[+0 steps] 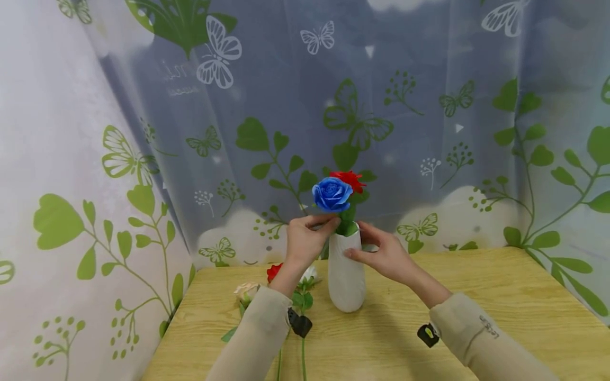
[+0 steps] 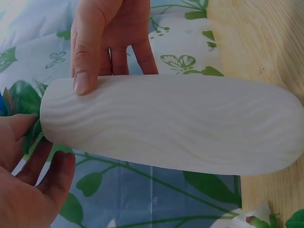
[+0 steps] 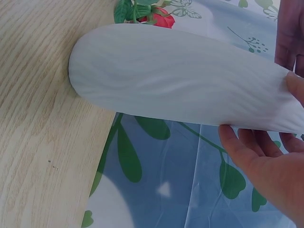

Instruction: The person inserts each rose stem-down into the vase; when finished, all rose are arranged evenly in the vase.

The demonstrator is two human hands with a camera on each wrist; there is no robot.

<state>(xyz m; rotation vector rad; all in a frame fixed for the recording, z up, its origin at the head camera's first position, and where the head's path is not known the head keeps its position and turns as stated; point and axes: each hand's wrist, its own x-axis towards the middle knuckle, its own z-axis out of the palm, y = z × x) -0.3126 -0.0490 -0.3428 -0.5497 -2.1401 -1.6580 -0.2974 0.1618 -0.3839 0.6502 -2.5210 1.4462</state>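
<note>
While gripping the white vase (image 1: 347, 280) near its mouth with the right hand (image 1: 388, 256), with thumb in front and fingers behind, presumably to steady it upright on the table (image 1: 500, 275), now pinching just beneath the blue rose (image 1: 332, 194) with the left hand (image 1: 307, 238) (on stem or leaf, cannot tell), likely to control the bloom above the rim. Look just past those left fingertips, to a red rose (image 1: 351, 181), seemingly propped by the vase! Then down below the left fingers, to a loose red flower (image 1: 274, 271), a white flower (image 1: 310, 273) and a peach flower (image 1: 246, 291), apparently kept within reach. Farthest beyond all fingers, out to a butterfly curtain (image 1: 286, 79), probably hung as backdrop.
</note>
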